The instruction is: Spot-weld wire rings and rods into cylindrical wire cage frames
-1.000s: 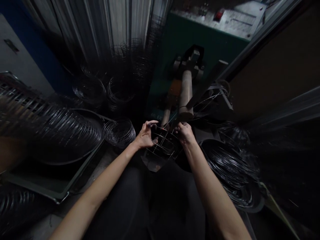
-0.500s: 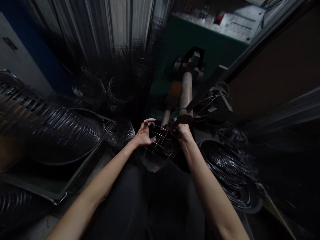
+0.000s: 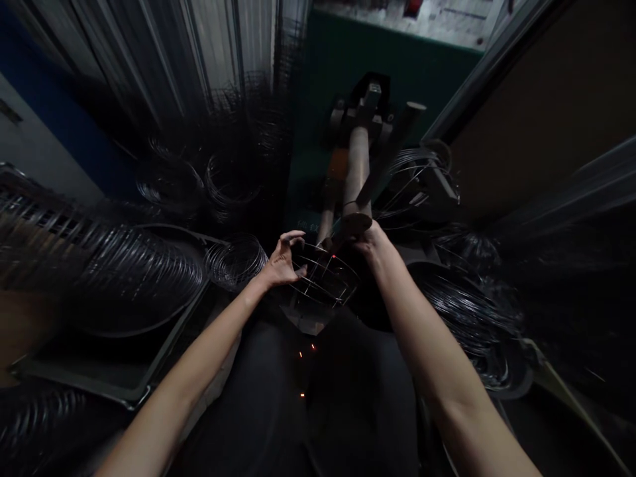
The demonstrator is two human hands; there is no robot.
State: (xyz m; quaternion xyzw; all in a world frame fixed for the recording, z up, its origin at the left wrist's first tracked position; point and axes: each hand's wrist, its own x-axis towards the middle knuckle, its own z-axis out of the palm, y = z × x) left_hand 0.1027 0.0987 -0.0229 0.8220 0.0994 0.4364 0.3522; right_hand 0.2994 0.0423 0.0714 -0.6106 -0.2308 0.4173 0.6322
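A round wire frame (image 3: 325,270), made of thin rings joined by cross wires, sits at the tip of a welding machine's lower arm (image 3: 326,225). My left hand (image 3: 282,264) curls its fingers and thumb round the frame's left side. One small red-hot spot glows on a cross wire close to the electrode. My right hand (image 3: 368,240) is at the end of the thick upper arm (image 3: 358,159), on the frame's right; its fingers are hidden in shadow behind that arm. Orange sparks (image 3: 302,395) fall in front of my dark trousers.
The machine's green body (image 3: 318,99) stands ahead. Stacked wire rings (image 3: 99,255) lean in a large tray at left, beside a smaller ring bundle (image 3: 236,262). Loose wire pieces (image 3: 462,308) fill a container at right. A slanting bar (image 3: 392,152) juts out by the upper arm.
A red-hot spot and falling sparks have appeared. My right hand has moved slightly up and right, its fingers now more hidden behind the arm. The head view has shifted a little.
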